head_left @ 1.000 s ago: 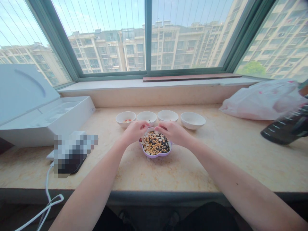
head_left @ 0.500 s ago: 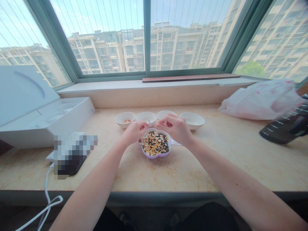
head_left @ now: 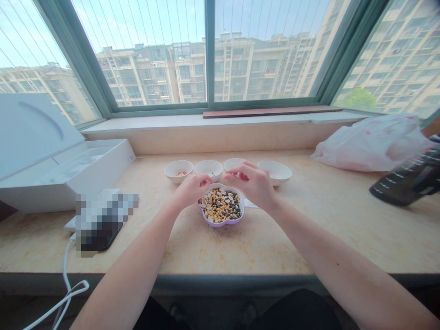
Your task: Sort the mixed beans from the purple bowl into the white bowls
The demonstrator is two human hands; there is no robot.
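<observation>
A lavender-rimmed, scalloped bowl sits in front of me, full of mixed yellow and black beans and pale peanut halves. Over its left edge is my left hand, its thumb and fingers pinched together. My right hand hovers above the bowl's right side with fingertips closed too; anything inside either pinch is too small to make out. Just behind stand the small white bowls: the leftmost bowl holds red and pale bits, and the adjacent bowl a few dark ones. My right hand partly hides the third bowl.
The rightmost white bowl ends the row. An open white box stands at left, near a pixelated phone-like object and a white cable. A plastic bag and a dark, marked container are at right.
Both hands stay almost where they were, with only slight finger movement. A few more dark bits seem to show in the second white bowl.
</observation>
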